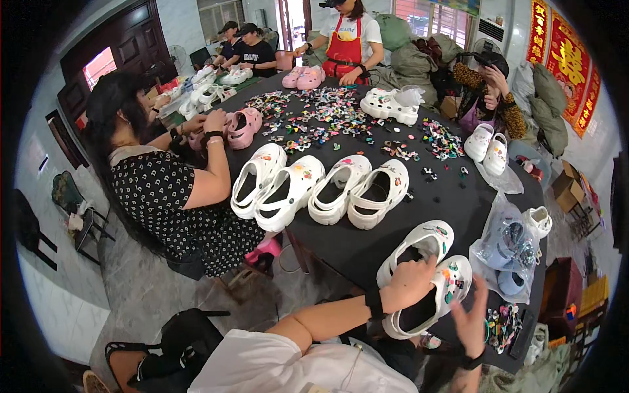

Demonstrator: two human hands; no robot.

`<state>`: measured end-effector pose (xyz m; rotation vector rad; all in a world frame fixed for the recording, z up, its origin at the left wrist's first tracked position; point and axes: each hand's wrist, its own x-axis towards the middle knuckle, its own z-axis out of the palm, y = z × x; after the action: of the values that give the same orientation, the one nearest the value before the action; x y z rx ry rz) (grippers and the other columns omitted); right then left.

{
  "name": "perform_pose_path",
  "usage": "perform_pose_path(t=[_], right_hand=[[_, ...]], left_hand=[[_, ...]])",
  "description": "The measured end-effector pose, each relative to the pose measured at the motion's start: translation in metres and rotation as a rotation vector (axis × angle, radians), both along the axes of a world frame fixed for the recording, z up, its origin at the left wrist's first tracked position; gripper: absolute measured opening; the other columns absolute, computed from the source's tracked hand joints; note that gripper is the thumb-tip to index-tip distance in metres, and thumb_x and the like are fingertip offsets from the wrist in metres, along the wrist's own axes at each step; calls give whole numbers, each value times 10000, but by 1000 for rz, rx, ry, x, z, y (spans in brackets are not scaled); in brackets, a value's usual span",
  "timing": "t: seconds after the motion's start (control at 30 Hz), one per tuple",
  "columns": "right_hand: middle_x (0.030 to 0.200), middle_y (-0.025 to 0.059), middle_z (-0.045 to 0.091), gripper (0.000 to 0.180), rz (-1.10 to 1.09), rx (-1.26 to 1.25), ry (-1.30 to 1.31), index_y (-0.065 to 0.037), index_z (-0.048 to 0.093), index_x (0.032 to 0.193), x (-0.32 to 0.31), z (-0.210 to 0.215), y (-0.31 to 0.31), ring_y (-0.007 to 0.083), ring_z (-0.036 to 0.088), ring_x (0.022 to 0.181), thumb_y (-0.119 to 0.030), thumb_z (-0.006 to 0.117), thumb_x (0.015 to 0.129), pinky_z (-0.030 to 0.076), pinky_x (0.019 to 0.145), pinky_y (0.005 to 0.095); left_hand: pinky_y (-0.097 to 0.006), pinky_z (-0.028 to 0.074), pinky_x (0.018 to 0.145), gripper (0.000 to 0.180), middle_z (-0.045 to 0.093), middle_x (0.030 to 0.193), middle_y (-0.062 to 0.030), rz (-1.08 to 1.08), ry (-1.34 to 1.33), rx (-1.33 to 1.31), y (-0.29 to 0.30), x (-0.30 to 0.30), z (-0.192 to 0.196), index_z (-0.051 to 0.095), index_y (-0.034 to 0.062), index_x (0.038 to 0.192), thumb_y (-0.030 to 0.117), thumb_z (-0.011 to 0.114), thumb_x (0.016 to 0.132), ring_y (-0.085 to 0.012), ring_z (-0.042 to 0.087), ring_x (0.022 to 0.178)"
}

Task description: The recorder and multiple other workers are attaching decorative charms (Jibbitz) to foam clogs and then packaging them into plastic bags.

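A pair of white clogs sits at the near right edge of the table. My left hand (411,285) is closed on the near white clog (452,283) at its opening, its fingertips partly hidden. Small colourful charms dot that clog's toe. Just beyond it stands the other white clog (434,237), with clear plastic in its opening and green charms on top. My right hand (470,321) is beside the near clog's right side, fingers apart, holding nothing that I can see. Close to that hand lies a pile of mixed charms (504,327).
Two pairs of white clogs (350,190) stand left of mine. Bagged blue clogs (504,245) lie to the right. Loose charms (334,108) cover the table's middle. A person in a patterned dress (177,190) handles pink clogs (244,128) at the left; several others work further back.
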<state>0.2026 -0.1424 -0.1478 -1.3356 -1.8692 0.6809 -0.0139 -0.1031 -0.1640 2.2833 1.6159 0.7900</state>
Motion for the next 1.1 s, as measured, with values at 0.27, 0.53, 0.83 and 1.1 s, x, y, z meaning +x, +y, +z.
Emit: perform_pose_path(t=[0.27,0.53,0.83,1.1], right_hand=[[1562,254,174,815,-132,74,90,-64,370,1432,-32,-61,-25,404,194,1454,-13,729,703,207,1158,479],[1380,198,529,442,-235,61,402,1,604,1164,-20,-61,-14,328,464,1329,113,536,742,332,1100,400],[1395,153,534,427,-283,114,441,-28,646,1150,-31,-74,-22,309,405,1382,100,575,749,282,1134,385],[1364,155,566,344,-335,100,589,-50,689,1115,-34,-78,-20,318,390,1394,45,679,784,306,1125,414]], left_hand=[[-453,539,671,630,646,853,-251,-146,-101,-83,-11,-16,-6,512,-64,1049,500,686,829,-397,668,798],[-450,530,700,706,645,894,-259,-283,-251,-133,-35,-18,-19,524,-36,1204,547,670,832,-405,658,815],[-381,518,573,601,661,734,-146,-247,-200,183,-32,-38,-19,629,7,1126,508,703,804,-298,660,657],[-377,517,569,604,639,705,-189,-246,-25,13,-44,-25,-9,655,2,1139,468,761,769,-320,656,639]])
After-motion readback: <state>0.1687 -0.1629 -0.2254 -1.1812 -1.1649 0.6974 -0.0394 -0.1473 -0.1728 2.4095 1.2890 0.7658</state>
